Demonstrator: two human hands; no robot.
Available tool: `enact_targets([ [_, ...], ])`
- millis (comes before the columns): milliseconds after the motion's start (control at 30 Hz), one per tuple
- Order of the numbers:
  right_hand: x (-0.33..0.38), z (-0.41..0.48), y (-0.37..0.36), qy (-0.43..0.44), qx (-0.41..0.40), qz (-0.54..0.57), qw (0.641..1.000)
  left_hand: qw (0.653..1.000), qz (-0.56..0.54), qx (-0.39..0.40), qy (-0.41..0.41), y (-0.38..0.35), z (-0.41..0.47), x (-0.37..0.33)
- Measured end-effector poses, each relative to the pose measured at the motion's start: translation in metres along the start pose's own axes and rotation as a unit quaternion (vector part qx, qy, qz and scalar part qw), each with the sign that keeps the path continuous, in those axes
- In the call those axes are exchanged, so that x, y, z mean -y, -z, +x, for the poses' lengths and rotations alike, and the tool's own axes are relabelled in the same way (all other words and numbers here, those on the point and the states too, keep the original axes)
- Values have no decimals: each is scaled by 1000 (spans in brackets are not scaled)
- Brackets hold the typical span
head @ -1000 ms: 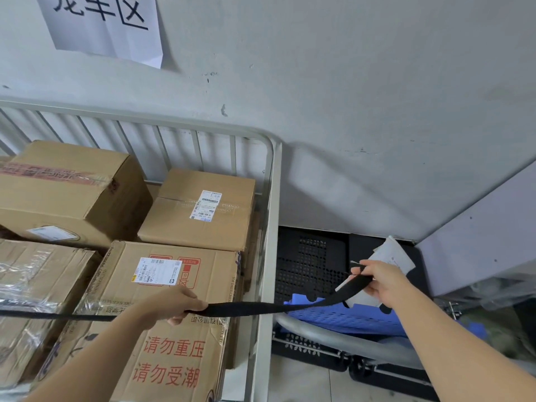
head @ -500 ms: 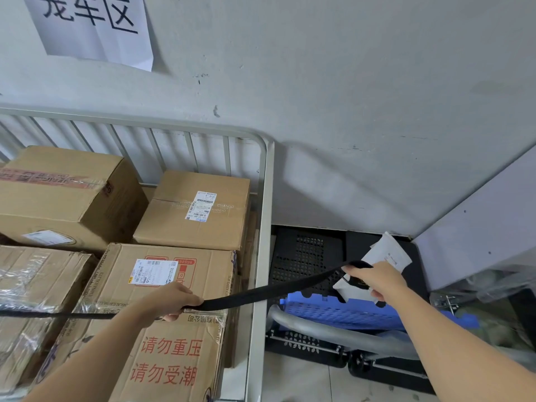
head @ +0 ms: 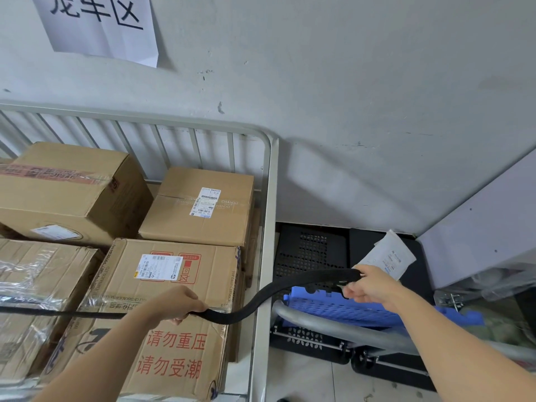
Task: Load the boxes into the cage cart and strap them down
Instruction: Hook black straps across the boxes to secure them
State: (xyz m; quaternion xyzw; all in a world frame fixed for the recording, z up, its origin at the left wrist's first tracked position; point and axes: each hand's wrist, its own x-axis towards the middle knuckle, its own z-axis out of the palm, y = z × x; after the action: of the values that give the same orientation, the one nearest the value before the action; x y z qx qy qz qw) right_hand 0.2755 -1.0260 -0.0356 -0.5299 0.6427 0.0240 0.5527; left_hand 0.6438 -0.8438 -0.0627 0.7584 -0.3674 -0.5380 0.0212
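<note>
Several cardboard boxes sit inside the white cage cart: a front box with red print, one behind it, a big one at the back left and a film-wrapped one at the left. A black strap runs from the left edge across the boxes, over the cart's right side, and out to the right. My left hand pinches it above the front box. My right hand holds its end outside the cart.
Right of the cart lie a folded black platform trolley, a blue plastic crate and a grey tube handle. A white packet rests on the trolley. A grey wall with a paper sign stands behind.
My right hand has moved up with the strap end. The strap between my hands went from a nearly straight line to a slack upward curve over the cart's side.
</note>
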Motion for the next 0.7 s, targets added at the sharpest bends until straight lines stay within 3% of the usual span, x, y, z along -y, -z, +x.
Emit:
enact_targets([
  [67, 3, 3, -6, -9, 41, 53, 998, 1000, 16, -1, -7, -3, -1, 1],
  [133, 9, 5, -10, -18, 23, 137, 990, 999, 37, -6, -14, -5, -3, 2],
  [267, 19, 15, -2, -31, -227, 275, 934, 997, 78, -1, -26, -7, -3, 6],
  [333, 20, 21, -1, -57, -248, 305, 918, 996, 80, -2, -30, -8, -2, 7],
  [467, 26, 20, -18, -61, -124, 295, 946, 994, 109, 4, -31, -11, 2, 11],
  [567, 27, 18, -36, -43, -32, 164, 985, 991, 133, 9, -32, -11, 6, 19],
  [700, 29, 19, -57, -47, 63, 24, 997, 989, 138, 27, -45, -13, 7, 23],
])
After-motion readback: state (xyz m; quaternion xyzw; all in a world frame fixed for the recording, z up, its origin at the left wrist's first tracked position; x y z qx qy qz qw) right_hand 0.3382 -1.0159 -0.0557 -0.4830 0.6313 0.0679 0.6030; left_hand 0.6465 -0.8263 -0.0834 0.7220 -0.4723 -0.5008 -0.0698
